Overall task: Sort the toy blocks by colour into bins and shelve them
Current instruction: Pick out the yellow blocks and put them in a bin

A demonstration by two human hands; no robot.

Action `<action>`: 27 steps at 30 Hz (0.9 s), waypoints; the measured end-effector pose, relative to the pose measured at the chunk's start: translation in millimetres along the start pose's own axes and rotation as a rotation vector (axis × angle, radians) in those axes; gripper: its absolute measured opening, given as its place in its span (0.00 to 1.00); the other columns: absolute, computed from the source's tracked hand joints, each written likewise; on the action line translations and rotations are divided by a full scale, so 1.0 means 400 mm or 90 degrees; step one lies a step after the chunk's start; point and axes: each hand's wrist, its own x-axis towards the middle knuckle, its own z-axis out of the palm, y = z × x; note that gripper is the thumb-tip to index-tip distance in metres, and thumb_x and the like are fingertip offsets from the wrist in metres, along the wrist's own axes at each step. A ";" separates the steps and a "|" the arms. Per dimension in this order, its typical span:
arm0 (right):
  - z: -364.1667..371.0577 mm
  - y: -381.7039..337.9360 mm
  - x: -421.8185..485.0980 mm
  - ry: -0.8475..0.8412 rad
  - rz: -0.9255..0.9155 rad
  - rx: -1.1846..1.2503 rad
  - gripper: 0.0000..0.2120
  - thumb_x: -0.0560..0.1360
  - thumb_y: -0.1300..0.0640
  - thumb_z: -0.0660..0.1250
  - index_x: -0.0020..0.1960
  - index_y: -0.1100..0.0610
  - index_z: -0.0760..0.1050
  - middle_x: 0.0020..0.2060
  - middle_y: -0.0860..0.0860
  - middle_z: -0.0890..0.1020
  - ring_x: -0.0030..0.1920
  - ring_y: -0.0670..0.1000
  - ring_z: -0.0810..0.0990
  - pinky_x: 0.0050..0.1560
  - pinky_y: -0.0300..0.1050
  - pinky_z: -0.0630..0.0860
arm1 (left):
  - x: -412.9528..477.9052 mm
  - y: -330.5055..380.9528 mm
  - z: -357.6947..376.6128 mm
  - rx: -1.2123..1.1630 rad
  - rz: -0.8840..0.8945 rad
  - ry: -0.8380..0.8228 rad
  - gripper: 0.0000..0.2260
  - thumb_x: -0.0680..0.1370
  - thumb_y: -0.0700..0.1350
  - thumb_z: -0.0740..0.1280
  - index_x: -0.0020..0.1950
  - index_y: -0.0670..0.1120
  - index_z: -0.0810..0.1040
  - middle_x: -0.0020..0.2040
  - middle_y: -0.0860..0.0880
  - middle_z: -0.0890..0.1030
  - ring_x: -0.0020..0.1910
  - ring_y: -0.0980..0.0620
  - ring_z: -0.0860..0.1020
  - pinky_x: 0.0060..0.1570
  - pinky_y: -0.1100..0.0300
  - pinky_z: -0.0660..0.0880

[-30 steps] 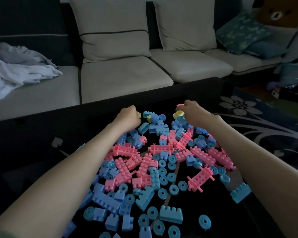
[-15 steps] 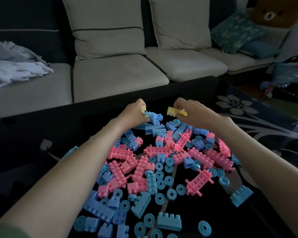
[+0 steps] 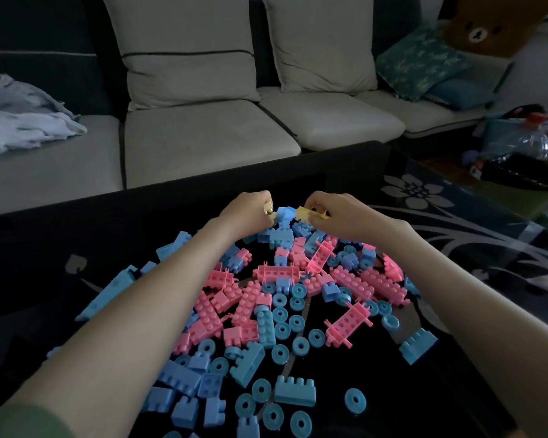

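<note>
A heap of pink blocks (image 3: pixel 272 275), blue blocks (image 3: pixel 295 390) and blue rings (image 3: pixel 280 314) covers the dark glass table (image 3: pixel 45 248). At the heap's far edge my left hand (image 3: pixel 247 210) is curled round a small yellow piece (image 3: pixel 268 207) that shows only at the fist's edge. My right hand (image 3: pixel 332 211) pinches a yellow block (image 3: pixel 306 213) between thumb and fingers, just above the blue blocks. The two hands are close together, a few centimetres apart. No bin is in view.
A beige sofa (image 3: pixel 203 137) runs along the table's far side, with a crumpled cloth (image 3: pixel 23 118) at its left. A floral rug (image 3: pixel 456 216) lies to the right. A black bin and a plastic bottle (image 3: pixel 525 143) stand at the far right.
Both hands have lifted slightly from the heap and come closer together. The yellow block in my right hand now shows clear of the pile.
</note>
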 end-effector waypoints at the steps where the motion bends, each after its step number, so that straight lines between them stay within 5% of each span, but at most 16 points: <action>1: 0.005 0.000 0.001 -0.005 0.003 -0.006 0.14 0.78 0.52 0.60 0.63 0.53 0.68 0.52 0.51 0.78 0.47 0.52 0.81 0.50 0.48 0.79 | -0.002 0.005 0.001 0.010 0.006 0.002 0.04 0.76 0.43 0.66 0.49 0.47 0.73 0.46 0.48 0.77 0.42 0.50 0.75 0.38 0.57 0.72; 6: 0.020 -0.002 -0.002 -0.024 0.007 -0.007 0.16 0.78 0.51 0.60 0.65 0.52 0.68 0.53 0.50 0.77 0.48 0.52 0.80 0.51 0.48 0.79 | -0.008 0.031 0.011 0.001 0.024 -0.003 0.02 0.76 0.41 0.64 0.45 0.48 0.72 0.43 0.47 0.77 0.38 0.52 0.74 0.35 0.58 0.69; 15: -0.002 -0.055 -0.064 0.000 0.011 0.041 0.18 0.79 0.50 0.59 0.67 0.53 0.66 0.52 0.49 0.76 0.45 0.50 0.78 0.44 0.39 0.73 | -0.098 0.055 -0.026 -0.116 -0.010 0.101 0.08 0.78 0.45 0.61 0.57 0.48 0.73 0.42 0.51 0.76 0.38 0.53 0.76 0.36 0.57 0.72; 18: -0.005 -0.122 -0.106 0.001 -0.002 0.065 0.17 0.80 0.50 0.58 0.67 0.52 0.66 0.52 0.49 0.77 0.46 0.53 0.79 0.46 0.44 0.76 | -0.185 0.063 -0.053 -0.151 -0.054 0.106 0.08 0.78 0.46 0.62 0.54 0.47 0.76 0.43 0.50 0.77 0.41 0.51 0.76 0.39 0.57 0.72; 27: 0.016 -0.455 -0.238 -0.002 -0.139 0.102 0.16 0.79 0.50 0.59 0.65 0.54 0.69 0.52 0.52 0.77 0.45 0.48 0.73 0.43 0.40 0.65 | -0.566 -0.042 -0.244 -0.039 -0.130 0.093 0.09 0.75 0.48 0.67 0.50 0.44 0.76 0.42 0.49 0.76 0.42 0.50 0.74 0.32 0.62 0.66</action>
